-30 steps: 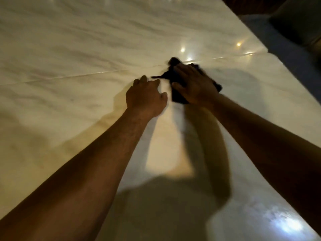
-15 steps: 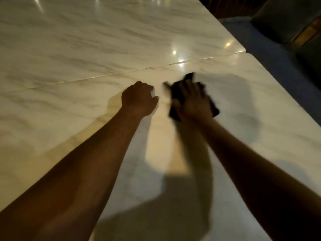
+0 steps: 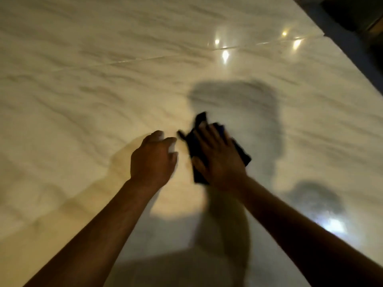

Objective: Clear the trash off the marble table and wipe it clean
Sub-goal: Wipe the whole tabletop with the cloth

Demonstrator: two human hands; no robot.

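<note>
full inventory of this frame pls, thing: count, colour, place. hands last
marble table: 1, white with grey veins, fills most of the view; a thin seam crosses its far half.
cloth: 1, dark, near black, flat on the table right of centre, mostly under the right hand.
light glints: several, white, along the seam at far right, one more at near right.
dark area beyond the table edge: 1, top right corner, too dim to identify.
trash: none visible.
left hand: 1, beside the cloth, fingers loosely curled, nothing seen in it.
right hand: 1, fingers spread flat, pressing the cloth on the table.
</note>
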